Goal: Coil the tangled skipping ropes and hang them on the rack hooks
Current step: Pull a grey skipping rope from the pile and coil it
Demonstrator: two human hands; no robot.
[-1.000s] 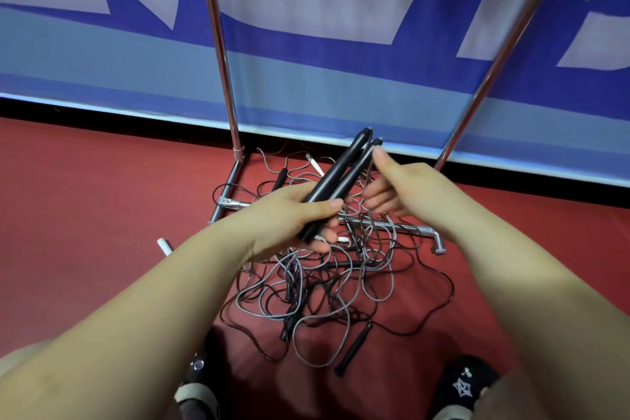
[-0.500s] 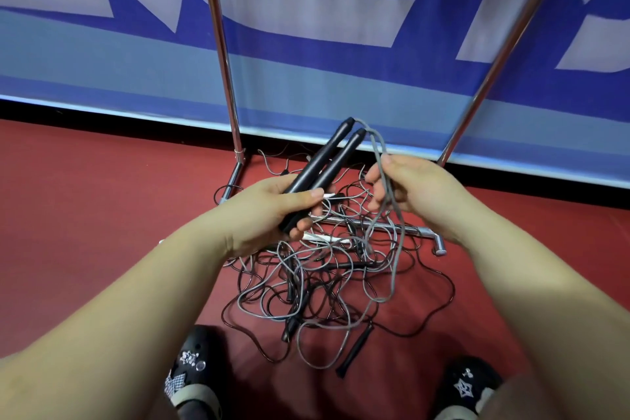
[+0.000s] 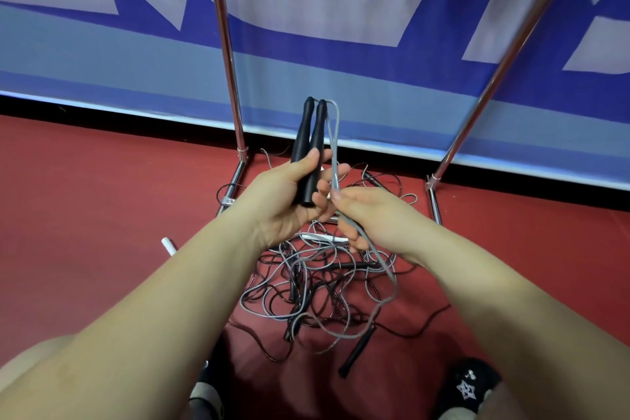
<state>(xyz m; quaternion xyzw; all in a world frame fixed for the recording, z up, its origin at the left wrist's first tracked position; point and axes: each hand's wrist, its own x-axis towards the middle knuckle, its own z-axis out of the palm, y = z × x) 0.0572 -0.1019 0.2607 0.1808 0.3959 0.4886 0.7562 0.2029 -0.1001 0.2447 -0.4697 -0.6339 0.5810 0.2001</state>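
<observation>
So, from my remote seat: left hand (image 3: 289,201) grips both black handles (image 3: 312,147) side by side, tips pointing up toward the blue banner (image 3: 375,85). Right hand (image 3: 371,218) pinches the grey rope (image 3: 335,147) that loops off the handle tops and trails down past the wrist. Everything else is a tangled pile of ropes (image 3: 317,290) on the red floor (image 3: 85,198), lying across the base of the metal rack (image 3: 226,44). Black shoes (image 3: 467,385) peek in at the bottom.
</observation>
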